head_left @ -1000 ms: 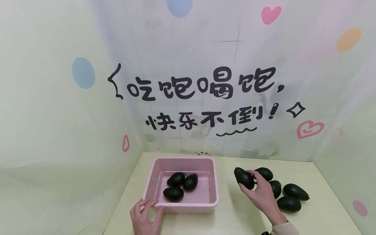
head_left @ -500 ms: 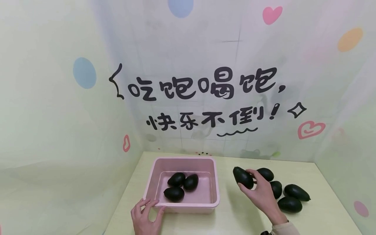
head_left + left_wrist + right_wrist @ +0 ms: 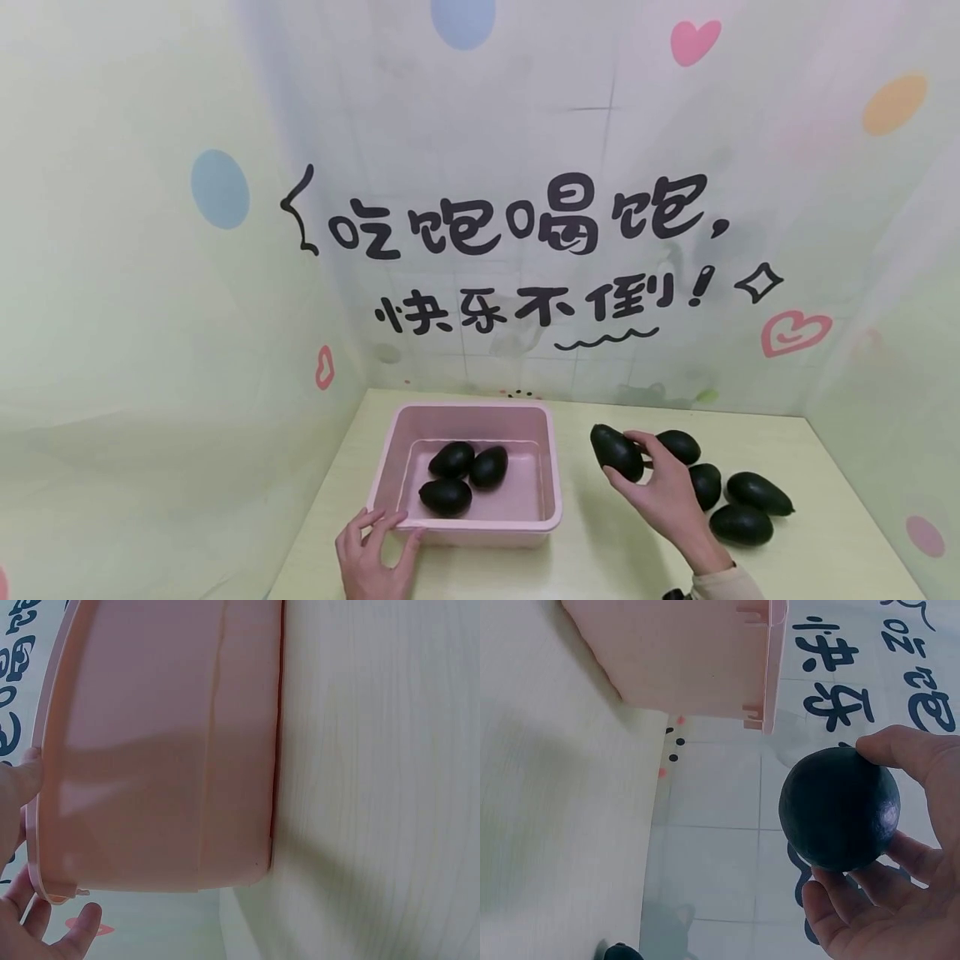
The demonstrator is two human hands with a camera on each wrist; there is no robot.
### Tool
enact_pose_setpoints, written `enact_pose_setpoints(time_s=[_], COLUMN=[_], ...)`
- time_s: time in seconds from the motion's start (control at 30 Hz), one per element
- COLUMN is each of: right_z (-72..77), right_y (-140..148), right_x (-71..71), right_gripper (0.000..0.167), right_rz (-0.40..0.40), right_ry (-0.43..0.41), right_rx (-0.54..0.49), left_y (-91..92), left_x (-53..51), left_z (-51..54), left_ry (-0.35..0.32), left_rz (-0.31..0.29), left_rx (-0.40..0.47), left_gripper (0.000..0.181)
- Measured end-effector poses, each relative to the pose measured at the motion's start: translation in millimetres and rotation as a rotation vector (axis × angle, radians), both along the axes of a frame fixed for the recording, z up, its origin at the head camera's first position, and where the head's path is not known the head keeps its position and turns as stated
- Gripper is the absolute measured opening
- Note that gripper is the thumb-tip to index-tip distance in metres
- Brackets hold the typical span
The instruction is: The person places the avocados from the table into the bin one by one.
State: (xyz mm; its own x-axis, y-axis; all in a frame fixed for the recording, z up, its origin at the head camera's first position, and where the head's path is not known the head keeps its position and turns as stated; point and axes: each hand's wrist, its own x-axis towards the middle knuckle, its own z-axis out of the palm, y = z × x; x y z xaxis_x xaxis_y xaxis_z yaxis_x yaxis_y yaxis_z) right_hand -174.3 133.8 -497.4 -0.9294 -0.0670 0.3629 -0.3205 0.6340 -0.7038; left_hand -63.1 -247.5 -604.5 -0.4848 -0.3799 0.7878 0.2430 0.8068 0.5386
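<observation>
A dark green avocado (image 3: 617, 453) is held between the thumb and fingers of my right hand (image 3: 663, 493), raised over the table right of the pink plastic bin (image 3: 517, 526). In the right wrist view, the same avocado (image 3: 840, 810) sits in the fingertips, apart from the bin's side wall. My left hand (image 3: 377, 554) grips the bin's front left rim, thumb outside and fingers over the edge. The left wrist view shows the thumb (image 3: 28, 776) on the rim. Three avocados (image 3: 447, 496) lie inside the bin, bunched left of its middle.
Several more avocados (image 3: 757, 493) lie on the pale wooden table (image 3: 585, 558) to the right, some partly hidden behind my right hand. A printed curtain (image 3: 517, 358) with black lettering stands along the table's back edge and both sides.
My right hand has drifted slightly left with the avocado. The left hand stays on the bin's rim, and the avocados in the bin lie as before.
</observation>
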Motion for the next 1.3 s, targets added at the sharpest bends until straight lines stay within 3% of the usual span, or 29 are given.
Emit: enact_pose_setpoints(time_s=[0.27,0.8,1.3], right_z=[-1.3,6.5,11.8], right_y=[-4.4,-13.3,-26.9], right_x=[-1.0,0.4,3.4], right_gripper=[0.056,0.056,0.055], right_rz=[0.016,0.033,0.083], right_ry=[-0.031,-0.057,-0.023], right_rx=[-0.019,-0.026,-0.025], left_y=[-1.2,-0.4,-0.2], left_x=[0.6,-0.3,0.4], left_z=[-0.8,0.5,1.5], left_ry=[-0.011,-0.025,-0.017], left_rz=[0.002,0.008,0.006], left_rx=[-0.011,0.000,0.008], left_gripper=[0.034,0.034,0.037])
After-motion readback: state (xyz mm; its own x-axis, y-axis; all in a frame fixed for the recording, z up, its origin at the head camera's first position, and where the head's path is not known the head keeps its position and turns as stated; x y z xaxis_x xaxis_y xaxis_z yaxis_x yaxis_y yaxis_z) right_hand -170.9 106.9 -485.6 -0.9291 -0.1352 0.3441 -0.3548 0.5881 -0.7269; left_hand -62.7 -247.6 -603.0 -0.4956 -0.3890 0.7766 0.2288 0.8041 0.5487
